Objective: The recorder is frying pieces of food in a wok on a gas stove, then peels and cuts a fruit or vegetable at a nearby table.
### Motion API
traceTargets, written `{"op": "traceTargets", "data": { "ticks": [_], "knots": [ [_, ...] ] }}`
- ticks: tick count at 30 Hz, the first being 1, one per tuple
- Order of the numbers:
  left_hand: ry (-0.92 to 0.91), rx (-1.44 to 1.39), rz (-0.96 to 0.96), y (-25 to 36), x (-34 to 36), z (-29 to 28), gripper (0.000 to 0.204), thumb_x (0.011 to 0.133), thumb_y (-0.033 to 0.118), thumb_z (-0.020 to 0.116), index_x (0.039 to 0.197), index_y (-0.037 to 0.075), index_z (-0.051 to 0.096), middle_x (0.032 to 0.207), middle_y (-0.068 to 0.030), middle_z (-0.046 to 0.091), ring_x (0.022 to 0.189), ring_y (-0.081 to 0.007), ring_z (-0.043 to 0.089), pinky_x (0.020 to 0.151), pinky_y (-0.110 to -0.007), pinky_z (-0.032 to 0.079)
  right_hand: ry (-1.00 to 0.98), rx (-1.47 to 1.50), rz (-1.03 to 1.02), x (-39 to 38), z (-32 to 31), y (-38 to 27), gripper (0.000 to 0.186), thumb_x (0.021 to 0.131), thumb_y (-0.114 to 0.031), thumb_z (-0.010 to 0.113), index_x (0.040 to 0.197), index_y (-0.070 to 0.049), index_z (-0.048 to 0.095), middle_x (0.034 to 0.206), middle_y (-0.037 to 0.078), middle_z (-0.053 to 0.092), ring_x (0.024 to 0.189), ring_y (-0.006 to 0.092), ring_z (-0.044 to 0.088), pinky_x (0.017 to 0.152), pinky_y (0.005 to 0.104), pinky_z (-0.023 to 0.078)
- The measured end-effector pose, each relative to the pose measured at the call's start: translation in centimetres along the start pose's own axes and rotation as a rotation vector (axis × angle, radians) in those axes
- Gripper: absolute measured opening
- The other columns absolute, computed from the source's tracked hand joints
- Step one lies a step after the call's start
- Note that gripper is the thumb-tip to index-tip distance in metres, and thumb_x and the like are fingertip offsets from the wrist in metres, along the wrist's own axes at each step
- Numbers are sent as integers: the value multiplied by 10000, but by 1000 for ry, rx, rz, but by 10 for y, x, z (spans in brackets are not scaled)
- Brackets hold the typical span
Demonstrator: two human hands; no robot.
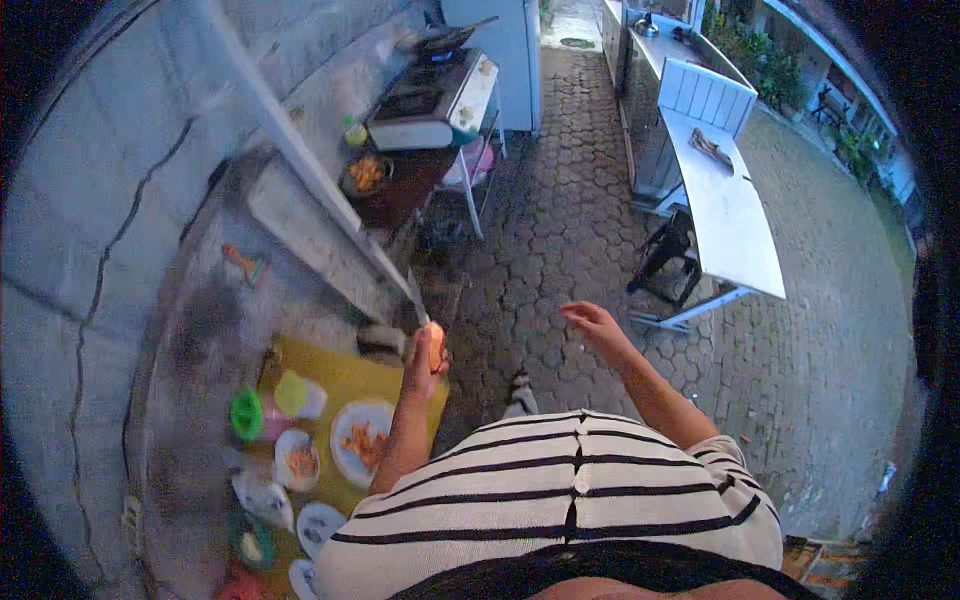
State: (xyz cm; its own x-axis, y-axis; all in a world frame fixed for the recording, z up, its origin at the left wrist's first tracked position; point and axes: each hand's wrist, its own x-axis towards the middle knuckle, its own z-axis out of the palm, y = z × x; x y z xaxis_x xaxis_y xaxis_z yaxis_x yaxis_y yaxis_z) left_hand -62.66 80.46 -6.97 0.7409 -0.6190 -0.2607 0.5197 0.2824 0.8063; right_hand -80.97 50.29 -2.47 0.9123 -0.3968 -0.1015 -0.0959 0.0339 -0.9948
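Note:
My left hand [422, 368] is closed around a rounded orange object [436, 346], whose kind I cannot make out. A narrow grey strip lies just above it, and I cannot tell whether it belongs to the object or to the pole behind. My right hand [592, 326] hangs over the paving with its fingers loosely stretched toward the left, holding nothing. Below my left forearm, a white plate [343, 468] bears orange pieces. Beside it, a smaller white bowl [283, 470] also has orange bits in it.
A yellow mat [300, 350] carries plates, a green-rimmed container [246, 414] and bags on the left ledge. A slanting white pole [290, 130] crosses there. Ahead stand a stove [428, 105] and a pan of food [366, 176]. A white table [730, 220] and black stool [668, 258] stand right.

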Motion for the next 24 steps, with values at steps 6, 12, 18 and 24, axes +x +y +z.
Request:
{"op": "traceTargets", "data": {
  "ticks": [6,12,18,24],
  "knots": [
    [-4,58,-27,42,157,91,359,884,463,507,1058,154,454,802,12,478,628,-84,461,459,-225,345,89,-166,89,89,-117,22,309,850,-237,594,1088,-41,596,978,43,626,873,125,555,766,280,445],
    [-117,-44,139,80,312,194,362,887,458,504,1071,154,440,825,5,465,644,-93,457,479,-224,351,279,30,220,194,-218,29,300,835,-214,609,1084,-48,601,939,34,619,840,111,546,742,277,437],
    [49,-97,226,76,447,202,358,854,474,544,1047,183,463,818,19,466,656,-96,466,492,-216,345,265,-70,334,358,-329,3,362,797,-264,647,1102,-78,586,858,-7,581,733,108,524,689,233,401],
    [382,-204,327,88,526,231,320,829,439,578,992,185,472,806,23,468,656,-102,456,486,-221,322,-67,-271,66,598,-430,57,328,817,-214,637,1107,-71,585,788,-20,574,598,75,492,483,215,389]
  ]
}}
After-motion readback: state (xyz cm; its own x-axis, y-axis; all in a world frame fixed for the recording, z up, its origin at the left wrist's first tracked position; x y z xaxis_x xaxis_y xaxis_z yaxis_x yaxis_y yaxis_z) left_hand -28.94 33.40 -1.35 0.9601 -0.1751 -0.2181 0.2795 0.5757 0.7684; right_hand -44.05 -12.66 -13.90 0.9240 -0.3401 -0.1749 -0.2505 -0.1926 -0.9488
